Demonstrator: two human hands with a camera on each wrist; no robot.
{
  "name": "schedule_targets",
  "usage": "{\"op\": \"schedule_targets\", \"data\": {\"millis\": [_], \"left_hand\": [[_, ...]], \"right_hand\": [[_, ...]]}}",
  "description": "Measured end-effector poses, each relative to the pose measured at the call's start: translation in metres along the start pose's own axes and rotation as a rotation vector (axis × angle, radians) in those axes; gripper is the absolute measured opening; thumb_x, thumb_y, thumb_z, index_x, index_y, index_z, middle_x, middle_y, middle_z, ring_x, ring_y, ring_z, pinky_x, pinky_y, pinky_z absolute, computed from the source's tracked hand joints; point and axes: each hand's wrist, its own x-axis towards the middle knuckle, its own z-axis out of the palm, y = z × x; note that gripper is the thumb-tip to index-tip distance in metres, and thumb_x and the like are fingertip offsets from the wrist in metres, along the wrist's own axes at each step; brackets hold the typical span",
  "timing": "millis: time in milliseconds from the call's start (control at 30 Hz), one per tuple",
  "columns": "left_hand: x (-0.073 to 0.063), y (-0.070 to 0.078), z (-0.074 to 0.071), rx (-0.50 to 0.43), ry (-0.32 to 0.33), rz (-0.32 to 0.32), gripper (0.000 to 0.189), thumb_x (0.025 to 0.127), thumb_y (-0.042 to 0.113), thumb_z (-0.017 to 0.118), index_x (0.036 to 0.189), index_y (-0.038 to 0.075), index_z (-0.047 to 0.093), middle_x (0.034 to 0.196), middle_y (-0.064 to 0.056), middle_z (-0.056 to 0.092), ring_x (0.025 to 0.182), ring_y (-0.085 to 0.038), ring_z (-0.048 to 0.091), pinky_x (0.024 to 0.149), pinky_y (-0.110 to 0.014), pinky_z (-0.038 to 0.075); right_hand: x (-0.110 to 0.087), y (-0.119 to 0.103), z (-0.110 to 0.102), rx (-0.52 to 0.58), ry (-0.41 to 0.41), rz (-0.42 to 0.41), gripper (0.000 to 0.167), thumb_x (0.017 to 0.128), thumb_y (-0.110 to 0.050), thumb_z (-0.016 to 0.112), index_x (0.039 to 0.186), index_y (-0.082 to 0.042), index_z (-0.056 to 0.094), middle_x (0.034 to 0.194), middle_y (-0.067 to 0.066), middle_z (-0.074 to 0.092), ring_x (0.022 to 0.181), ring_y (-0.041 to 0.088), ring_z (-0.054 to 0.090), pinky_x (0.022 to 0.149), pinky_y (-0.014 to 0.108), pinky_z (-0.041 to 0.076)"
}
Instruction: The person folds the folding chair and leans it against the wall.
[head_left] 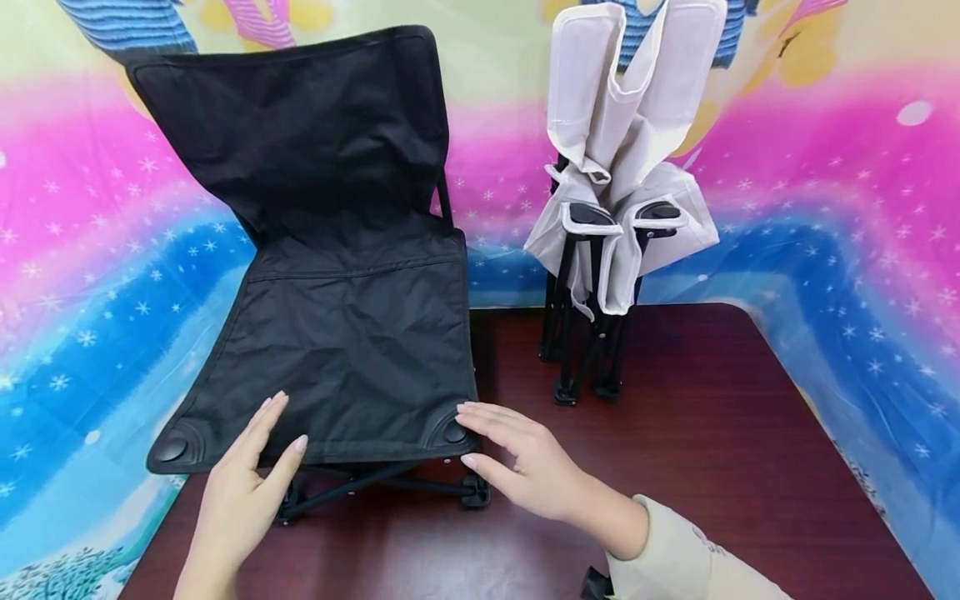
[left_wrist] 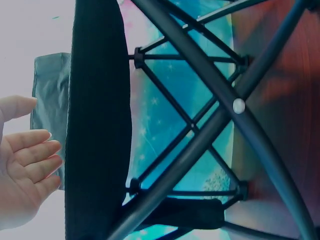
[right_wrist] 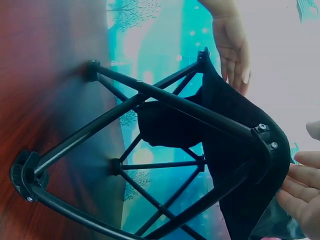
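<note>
An unfolded black folding chair (head_left: 360,333) stands on the table, its fabric back upright and its seat spread over crossed tubular legs (left_wrist: 220,115). My left hand (head_left: 243,492) is over the left part of the seat's front edge, fingers straight and thumb apart. At the front right corner, my right hand (head_left: 528,462) has its extended fingertips at the round corner patch (head_left: 455,432); whether they touch it I cannot tell. Neither hand grips anything. The right wrist view shows the leg joint and a black plastic foot (right_wrist: 29,175) on the tabletop.
A folded white chair (head_left: 637,133) with black legs stands to the right on the dark red table (head_left: 697,467). Behind and at both sides hangs a colourful printed cloth (head_left: 847,208). A small black object (head_left: 597,583) shows at the bottom, beside the right sleeve (head_left: 667,550).
</note>
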Motion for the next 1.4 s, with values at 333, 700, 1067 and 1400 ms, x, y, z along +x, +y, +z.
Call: {"op": "schedule_targets", "data": {"millis": [333, 700, 1067, 1400], "left_hand": [[-0.001, -0.014, -0.011, 0.049, 0.024, -0.067, 0.054, 0.088, 0.033, 0.046, 0.136, 0.017, 0.028, 0.137, -0.016, 0.026, 0.118, -0.039, 0.029, 0.078, -0.059, 0.031], [0.000, -0.034, -0.016, 0.077, 0.043, -0.093, 0.055, 0.089, 0.031, 0.046, 0.136, 0.010, 0.028, 0.136, -0.022, 0.025, 0.122, -0.038, 0.022, 0.089, -0.059, 0.023], [-0.002, -0.052, -0.026, 0.172, 0.072, -0.055, 0.051, 0.090, 0.027, 0.044, 0.134, 0.003, 0.030, 0.131, -0.027, 0.029, 0.124, -0.035, 0.019, 0.100, -0.048, 0.013], [-0.006, -0.067, -0.035, 0.263, 0.033, 0.012, 0.048, 0.090, 0.022, 0.046, 0.128, -0.005, 0.036, 0.130, -0.026, 0.032, 0.125, -0.031, 0.019, 0.102, -0.042, 0.009]], "right_hand": [[0.003, 0.003, 0.003, -0.064, 0.026, -0.074, 0.035, 0.086, -0.024, 0.052, 0.111, 0.001, 0.056, 0.115, 0.011, 0.053, 0.110, 0.020, 0.046, 0.092, 0.031, 0.035], [0.004, 0.005, 0.005, -0.122, 0.023, -0.106, 0.034, 0.088, -0.026, 0.049, 0.108, 0.000, 0.057, 0.113, 0.011, 0.055, 0.109, 0.020, 0.047, 0.092, 0.031, 0.036], [0.005, 0.008, 0.008, -0.182, 0.035, -0.173, 0.032, 0.089, -0.025, 0.048, 0.104, 0.000, 0.061, 0.111, 0.010, 0.056, 0.109, 0.020, 0.047, 0.090, 0.032, 0.037], [0.005, 0.010, 0.012, -0.235, 0.050, -0.227, 0.029, 0.086, -0.023, 0.053, 0.103, -0.001, 0.061, 0.111, 0.011, 0.056, 0.108, 0.022, 0.048, 0.090, 0.032, 0.037]]}}
